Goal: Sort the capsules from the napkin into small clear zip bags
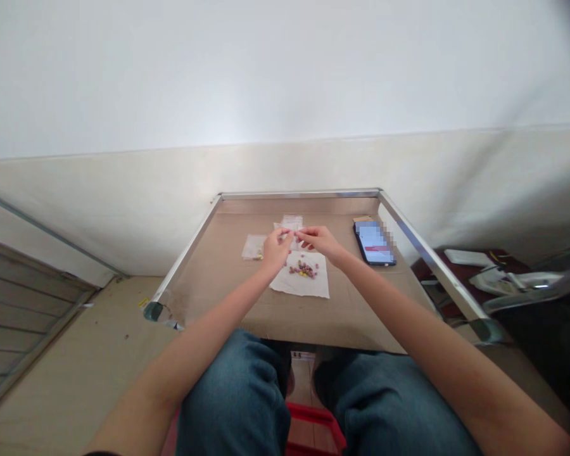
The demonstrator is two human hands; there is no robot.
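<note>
My left hand (277, 247) and my right hand (320, 240) meet over the middle of the table, fingertips pinched close together. Whatever lies between the fingers is too small to name. Just below them a white sheet of paper (297, 290) lies flat. On it is a loose pile of small reddish-brown bead-like pieces (304, 270), with a few yellow and pink ones. Behind the fingers, small clear plastic bags (292, 220) are partly hidden by my hands. Left of my left hand lies another clear bag (253, 246) with small yellowish pieces at its edge.
A phone (375, 244) with a lit screen lies at the table's right. Metal rails (299, 193) frame the brown tabletop (218, 272), and a wall stands behind it. At the far right, a dark red surface (460, 272) carries a white box and cloth-like items.
</note>
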